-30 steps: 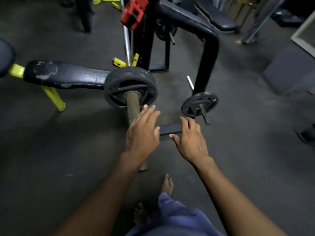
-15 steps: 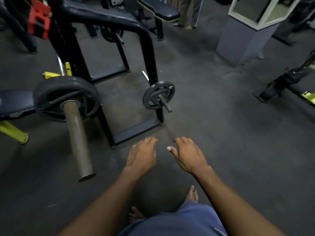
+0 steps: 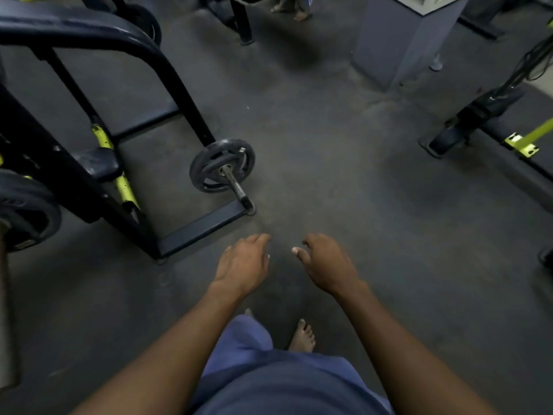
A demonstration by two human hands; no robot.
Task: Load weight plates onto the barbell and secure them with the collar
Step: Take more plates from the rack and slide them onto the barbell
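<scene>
Head view, items on the gym floor:
1. Left hand (image 3: 243, 264): loosely curled fingers, holding nothing, above the floor.
2. Right hand (image 3: 327, 265): the same, just beside it.
3. Small weight plate (image 3: 222, 165): on a storage peg (image 3: 236, 187) of the black rack (image 3: 167, 64), at 11 o'clock from the hands.
4. Large weight plate (image 3: 27, 209): on the barbell sleeve (image 3: 6, 319), at 9 o'clock.

The head-worn camera is looking steeply down and forward from standing height, taking in the dark gym floor (image 3: 344, 181), the person's forearms close below, the rack (image 3: 167, 70) sitting upper left.
</scene>
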